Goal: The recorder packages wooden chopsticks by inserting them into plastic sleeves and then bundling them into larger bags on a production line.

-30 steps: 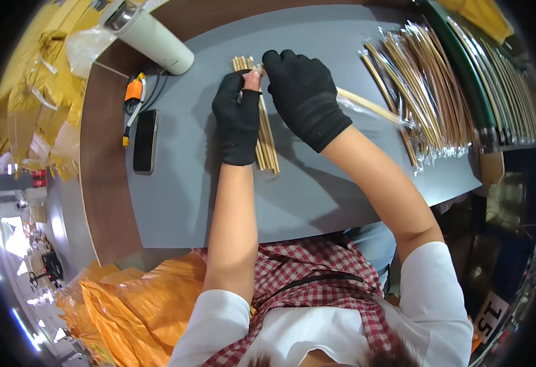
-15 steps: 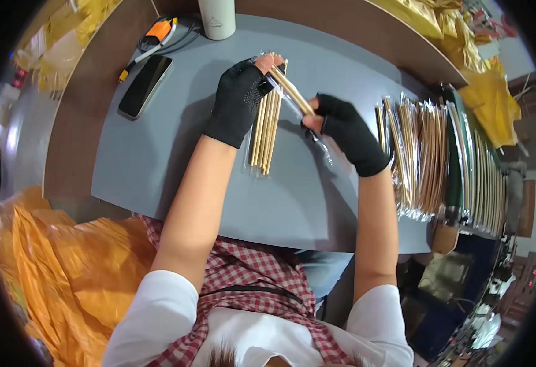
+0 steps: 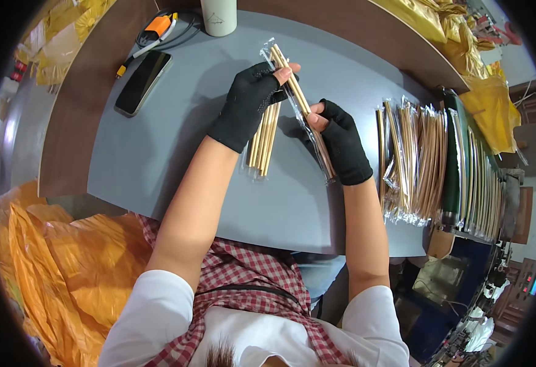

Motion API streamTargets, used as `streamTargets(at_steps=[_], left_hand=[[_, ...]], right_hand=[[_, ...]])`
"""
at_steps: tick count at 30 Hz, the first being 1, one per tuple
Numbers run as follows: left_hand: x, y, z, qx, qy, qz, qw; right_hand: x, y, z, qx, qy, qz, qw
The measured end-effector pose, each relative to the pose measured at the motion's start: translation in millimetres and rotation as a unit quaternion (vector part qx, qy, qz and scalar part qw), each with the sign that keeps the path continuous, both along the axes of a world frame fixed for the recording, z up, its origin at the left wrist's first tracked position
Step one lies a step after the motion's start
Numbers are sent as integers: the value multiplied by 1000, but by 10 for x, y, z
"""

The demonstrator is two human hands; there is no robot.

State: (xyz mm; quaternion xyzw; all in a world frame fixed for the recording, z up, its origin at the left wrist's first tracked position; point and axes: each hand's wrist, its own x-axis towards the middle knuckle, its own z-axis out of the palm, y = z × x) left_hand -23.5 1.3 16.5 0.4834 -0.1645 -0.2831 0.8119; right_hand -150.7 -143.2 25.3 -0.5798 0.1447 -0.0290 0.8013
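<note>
A pair of pale wooden chopsticks (image 3: 297,92) in a clear plastic sleeve slants between my hands over the grey table. My left hand (image 3: 251,101), in a black fingerless glove, pinches it near the upper end, thumb on top. Lower down, my right hand (image 3: 339,137), gloved alike, grips the same pair between thumb and fingers; the sleeve's lower end runs on past it. Below my left hand lie several more wrapped chopsticks (image 3: 264,147), side by side. Their upper part is hidden, so I cannot tell whether the left hand touches them.
Several wrapped chopsticks (image 3: 418,159) are piled in a row at the table's right, beside a dark green holder (image 3: 454,153). A phone (image 3: 144,82), a cable with an orange tag (image 3: 158,25) and a pale cup (image 3: 219,17) stand at the back left. A brown rim (image 3: 317,18) borders the table.
The chopstick pair now sits steeper, its upper end showing above my left hand. My left hand has shifted slightly right and nearer me; my right hand has come a little lower and left.
</note>
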Motion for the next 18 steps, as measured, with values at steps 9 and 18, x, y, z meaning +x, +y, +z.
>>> streamTargets(at_steps=[9,18], left_hand=[[-15,-35,6,35,-16,56,998],[18,-21,-59,-11,28,35,999]], right_hand=[[3,94,-105,-116,-28,-67,991],[-11,89,-35,-122,0,-34,992]])
